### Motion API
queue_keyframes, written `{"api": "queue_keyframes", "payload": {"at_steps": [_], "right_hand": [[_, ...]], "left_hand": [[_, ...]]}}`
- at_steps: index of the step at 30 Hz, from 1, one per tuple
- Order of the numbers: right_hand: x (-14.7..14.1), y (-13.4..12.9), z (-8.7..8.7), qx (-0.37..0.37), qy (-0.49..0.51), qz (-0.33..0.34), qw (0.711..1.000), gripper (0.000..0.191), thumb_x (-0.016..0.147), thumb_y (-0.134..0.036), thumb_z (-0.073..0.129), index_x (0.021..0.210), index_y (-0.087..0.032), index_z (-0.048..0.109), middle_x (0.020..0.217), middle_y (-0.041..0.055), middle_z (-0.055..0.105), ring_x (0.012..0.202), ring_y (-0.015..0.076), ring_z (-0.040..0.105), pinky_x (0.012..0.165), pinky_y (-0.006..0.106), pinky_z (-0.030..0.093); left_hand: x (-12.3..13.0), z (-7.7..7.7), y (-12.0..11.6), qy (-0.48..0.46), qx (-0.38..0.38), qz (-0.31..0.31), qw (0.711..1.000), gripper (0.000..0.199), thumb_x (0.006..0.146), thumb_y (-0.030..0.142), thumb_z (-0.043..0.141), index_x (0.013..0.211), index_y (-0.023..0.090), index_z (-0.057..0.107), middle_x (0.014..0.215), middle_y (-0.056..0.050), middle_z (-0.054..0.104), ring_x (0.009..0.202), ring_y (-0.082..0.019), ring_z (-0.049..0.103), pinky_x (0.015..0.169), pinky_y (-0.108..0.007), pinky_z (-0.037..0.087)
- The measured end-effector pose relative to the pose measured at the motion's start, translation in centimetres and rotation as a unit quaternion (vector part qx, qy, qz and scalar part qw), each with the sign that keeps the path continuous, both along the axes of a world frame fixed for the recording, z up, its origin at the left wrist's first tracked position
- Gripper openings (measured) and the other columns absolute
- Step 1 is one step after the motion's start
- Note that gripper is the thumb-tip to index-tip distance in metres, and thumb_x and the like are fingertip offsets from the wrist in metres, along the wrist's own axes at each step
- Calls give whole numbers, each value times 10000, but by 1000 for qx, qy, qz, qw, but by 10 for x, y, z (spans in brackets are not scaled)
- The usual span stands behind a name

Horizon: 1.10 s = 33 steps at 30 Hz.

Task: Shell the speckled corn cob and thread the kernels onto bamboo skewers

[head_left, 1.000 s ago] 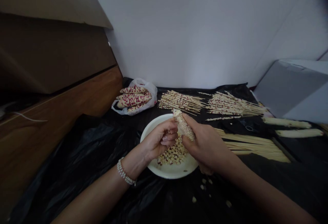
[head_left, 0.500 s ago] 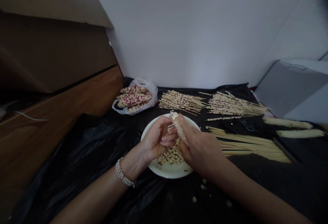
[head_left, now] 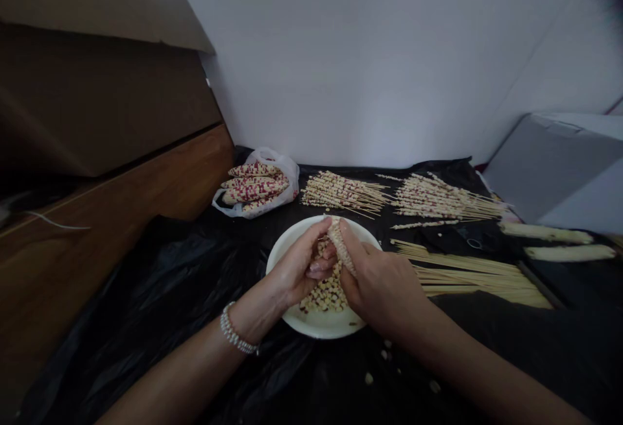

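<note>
Held over a white bowl [head_left: 292, 322] is a corn cob [head_left: 339, 243], its surface pale and mostly stripped. My right hand [head_left: 382, 282] wraps round the cob from the right, thumb along its upper side. On the left, my left hand [head_left: 298, 266] has its thumb pressed to the top end of the cob. Its other fingers curl beneath, near the cob's side, partly hidden. Loose corn kernels [head_left: 325, 295], cream and dark purple, lie in the bowl below the hands.
Behind stands a plastic bag [head_left: 287, 182] of speckled corn cobs. Kernel-threaded skewers lie in a left pile [head_left: 335, 190] and a right pile [head_left: 428, 198]. Bare sticks [head_left: 477, 276] and two stripped cobs [head_left: 569, 253] are at right. Black plastic sheeting [head_left: 121, 308] covers the surface; stray kernels [head_left: 368, 378] lie near.
My left thumb has moved up and right onto the cob's top end, which now sits slightly lower. My right hand keeps its hold.
</note>
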State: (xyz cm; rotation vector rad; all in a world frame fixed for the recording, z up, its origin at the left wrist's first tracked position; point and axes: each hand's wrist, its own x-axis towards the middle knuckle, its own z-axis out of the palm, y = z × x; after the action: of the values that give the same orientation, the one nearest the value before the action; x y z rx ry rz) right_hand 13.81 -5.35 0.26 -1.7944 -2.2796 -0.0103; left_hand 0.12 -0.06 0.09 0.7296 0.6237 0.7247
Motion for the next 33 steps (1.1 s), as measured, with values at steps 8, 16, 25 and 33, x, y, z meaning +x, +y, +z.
{"api": "queue_keyframes", "payload": {"at_steps": [8, 16, 25, 33], "right_hand": [[2, -1, -1, -2, 31, 26, 999, 635, 815, -258, 404, 1423, -132, 267, 877, 99, 675, 708, 207, 620, 607, 309, 395], [8, 1, 2, -14, 61, 49, 997, 637, 799, -262, 404, 1411, -134, 285, 850, 88, 674, 707, 193, 597, 616, 308, 373], [0, 0, 3, 3, -34, -19, 999, 665, 812, -235, 413, 1444, -160, 219, 915, 100, 666, 668, 186, 611, 539, 275, 364], [7, 4, -1, 61, 83, 56, 993, 565, 888, -355, 371, 1419, -179, 289, 1006, 100, 634, 808, 199, 603, 675, 315, 445]], "left_hand": [[8, -14, -4, 131, 124, 104, 978, 349, 858, 423, 464, 613, 178, 421, 464, 67, 361, 396, -46, 258, 394, -193, 178], [6, -11, -6, 113, 120, 79, 983, 331, 830, 338, 455, 550, 170, 396, 459, 58, 337, 391, -37, 224, 396, -200, 133], [1, -8, 0, 6, 17, 37, 999, 222, 813, 295, 477, 647, 146, 475, 531, 43, 426, 373, -16, 235, 356, -157, 129], [3, 0, -1, 16, 16, 87, 996, 326, 858, 353, 467, 605, 149, 438, 482, 66, 360, 369, -11, 196, 344, -138, 139]]}}
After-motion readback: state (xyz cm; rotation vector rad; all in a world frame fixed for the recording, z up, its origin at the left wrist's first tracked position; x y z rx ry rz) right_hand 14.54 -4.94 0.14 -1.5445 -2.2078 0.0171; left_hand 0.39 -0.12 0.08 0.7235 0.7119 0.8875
